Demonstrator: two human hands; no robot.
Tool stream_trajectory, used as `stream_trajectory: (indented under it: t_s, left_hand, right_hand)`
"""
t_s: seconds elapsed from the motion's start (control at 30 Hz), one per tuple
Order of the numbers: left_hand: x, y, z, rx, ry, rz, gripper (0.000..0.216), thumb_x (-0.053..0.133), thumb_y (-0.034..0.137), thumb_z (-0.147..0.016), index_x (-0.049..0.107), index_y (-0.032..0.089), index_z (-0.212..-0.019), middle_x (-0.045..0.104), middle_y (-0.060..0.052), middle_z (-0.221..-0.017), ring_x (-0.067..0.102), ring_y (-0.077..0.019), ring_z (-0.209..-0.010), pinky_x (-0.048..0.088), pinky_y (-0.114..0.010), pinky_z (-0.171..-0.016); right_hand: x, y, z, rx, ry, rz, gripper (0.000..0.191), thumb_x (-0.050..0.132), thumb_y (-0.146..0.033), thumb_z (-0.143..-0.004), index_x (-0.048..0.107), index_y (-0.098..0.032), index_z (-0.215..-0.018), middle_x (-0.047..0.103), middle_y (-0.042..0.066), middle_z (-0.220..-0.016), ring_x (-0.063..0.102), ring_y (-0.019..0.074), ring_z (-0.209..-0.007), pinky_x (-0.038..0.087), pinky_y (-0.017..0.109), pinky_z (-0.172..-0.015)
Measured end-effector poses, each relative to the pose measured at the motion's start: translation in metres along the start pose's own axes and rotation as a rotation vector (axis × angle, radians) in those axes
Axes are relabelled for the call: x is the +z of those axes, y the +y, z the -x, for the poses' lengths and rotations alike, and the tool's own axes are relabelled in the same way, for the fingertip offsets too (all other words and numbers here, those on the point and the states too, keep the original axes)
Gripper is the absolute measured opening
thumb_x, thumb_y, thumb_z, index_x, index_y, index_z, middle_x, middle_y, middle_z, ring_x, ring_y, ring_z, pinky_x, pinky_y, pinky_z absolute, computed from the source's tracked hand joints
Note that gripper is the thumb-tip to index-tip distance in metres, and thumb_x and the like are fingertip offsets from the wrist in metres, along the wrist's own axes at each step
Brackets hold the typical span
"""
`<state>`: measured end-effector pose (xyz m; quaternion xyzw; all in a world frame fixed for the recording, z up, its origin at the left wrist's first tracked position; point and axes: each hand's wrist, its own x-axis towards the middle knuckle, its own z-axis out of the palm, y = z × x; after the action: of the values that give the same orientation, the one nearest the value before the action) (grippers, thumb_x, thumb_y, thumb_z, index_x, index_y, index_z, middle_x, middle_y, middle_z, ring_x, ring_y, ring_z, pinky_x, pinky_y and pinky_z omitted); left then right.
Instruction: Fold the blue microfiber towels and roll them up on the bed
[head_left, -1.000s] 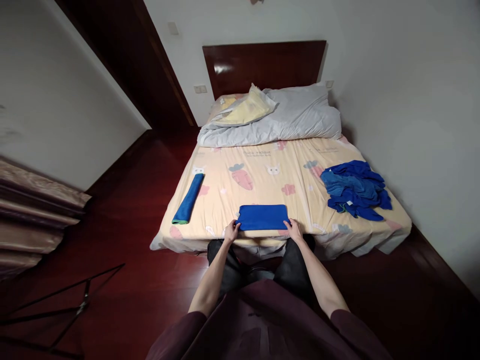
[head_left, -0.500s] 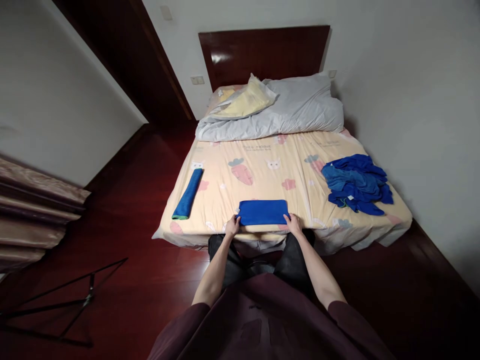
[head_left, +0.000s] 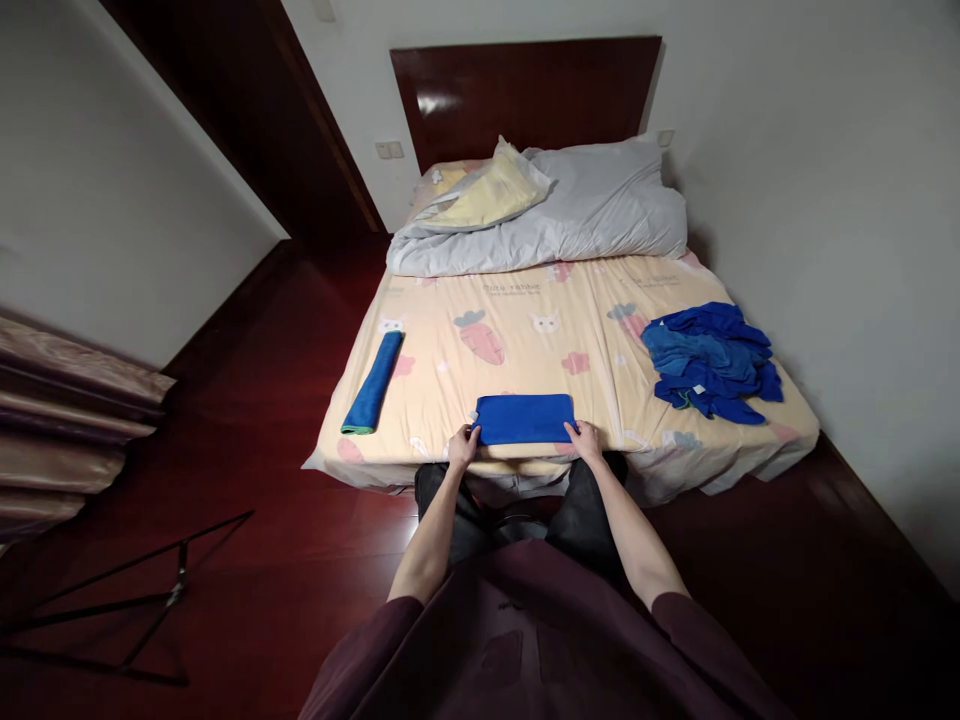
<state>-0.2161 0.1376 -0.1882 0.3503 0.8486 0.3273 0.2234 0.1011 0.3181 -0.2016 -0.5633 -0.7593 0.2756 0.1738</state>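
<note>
Still pinching the cloth (head_left: 525,418) by its near corners with left hand (head_left: 462,446) and right hand (head_left: 584,441), flat near the front of the bed (head_left: 525,362); hardly shifting it, so seemingly adding no fold.

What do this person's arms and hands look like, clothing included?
The left hand and right hand wear no gloves, and no watch or bracelet shows. The forearms are bare too; plain dark maroon sleeves end near the elbows.
</note>
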Motion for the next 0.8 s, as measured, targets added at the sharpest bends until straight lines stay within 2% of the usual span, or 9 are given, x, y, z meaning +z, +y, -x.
stream_trajectory:
  t_s: [0.13, 0.27, 0.37, 0.47, 0.57, 0.67, 0.8]
  left_hand:
    - [0.000, -0.001, 0.001, -0.018, 0.038, 0.026, 0.032, 0.058, 0.050, -0.096, 0.070, 0.021, -0.098, 0.078, -0.009, -0.089, 0.074, -0.0256, -0.093, 0.054, -0.034, -0.085]
    - [0.001, 0.002, 0.003, -0.031, 0.052, 0.008, 0.030, 0.060, 0.050, -0.095, 0.067, 0.020, -0.095, 0.075, -0.008, -0.086, 0.073, -0.0239, -0.089, 0.054, -0.033, -0.084]
    - [-0.002, 0.005, 0.007, 0.036, 0.057, -0.051, 0.031, 0.059, 0.048, -0.097, 0.065, 0.018, -0.105, 0.072, -0.009, -0.091, 0.071, -0.0237, -0.091, 0.055, -0.034, -0.086]
    - [-0.012, 0.000, 0.018, 0.194, 0.080, -0.144, 0.034, 0.057, 0.044, -0.100, 0.061, 0.018, -0.122, 0.068, -0.013, -0.112, 0.067, -0.0259, -0.108, 0.055, -0.038, -0.094]
    - [-0.028, -0.014, 0.034, 0.361, 0.047, -0.237, 0.037, 0.056, 0.038, -0.101, 0.057, 0.020, -0.133, 0.062, -0.015, -0.127, 0.060, -0.0269, -0.124, 0.051, -0.041, -0.107]
    - [-0.042, -0.025, 0.050, 0.476, -0.021, -0.300, 0.040, 0.055, 0.033, -0.101, 0.055, 0.023, -0.140, 0.060, -0.014, -0.137, 0.055, -0.0266, -0.132, 0.046, -0.043, -0.115]
    - [-0.038, -0.017, 0.059, 0.600, -0.065, -0.306, 0.047, 0.049, 0.031, -0.103, 0.050, 0.023, -0.150, 0.049, -0.013, -0.156, 0.043, -0.0266, -0.148, 0.037, -0.045, -0.123]
  right_hand:
    - [0.000, -0.001, 0.002, -0.003, 0.017, 0.001, 0.043, 0.052, -0.057, -0.095, 0.069, -0.021, -0.079, 0.072, 0.008, -0.076, 0.067, 0.0223, -0.074, 0.048, 0.028, -0.069]
    - [0.000, -0.008, 0.001, 0.045, 0.029, 0.043, 0.040, 0.054, -0.054, -0.095, 0.070, -0.020, -0.080, 0.072, 0.008, -0.076, 0.069, 0.0228, -0.076, 0.049, 0.028, -0.071]
    - [-0.001, -0.013, -0.002, 0.088, 0.017, 0.058, 0.037, 0.058, -0.051, -0.095, 0.069, -0.021, -0.079, 0.072, 0.009, -0.078, 0.069, 0.0239, -0.080, 0.051, 0.029, -0.075]
    - [-0.006, -0.013, 0.002, 0.079, 0.034, 0.021, 0.029, 0.060, -0.048, -0.093, 0.070, -0.021, -0.089, 0.072, 0.009, -0.082, 0.069, 0.0257, -0.084, 0.053, 0.033, -0.080]
    - [-0.013, -0.006, 0.020, -0.037, 0.108, -0.027, 0.033, 0.059, -0.043, -0.093, 0.068, -0.018, -0.112, 0.073, 0.013, -0.103, 0.069, 0.0284, -0.097, 0.054, 0.040, -0.092]
    - [-0.020, -0.004, 0.046, -0.178, 0.189, 0.008, 0.041, 0.056, -0.038, -0.094, 0.064, -0.018, -0.130, 0.066, 0.016, -0.130, 0.062, 0.0311, -0.120, 0.048, 0.045, -0.107]
    - [-0.013, -0.030, 0.068, -0.330, 0.140, 0.106, 0.045, 0.049, -0.031, -0.099, 0.063, -0.021, -0.140, 0.057, 0.013, -0.151, 0.050, 0.0299, -0.139, 0.038, 0.047, -0.118]
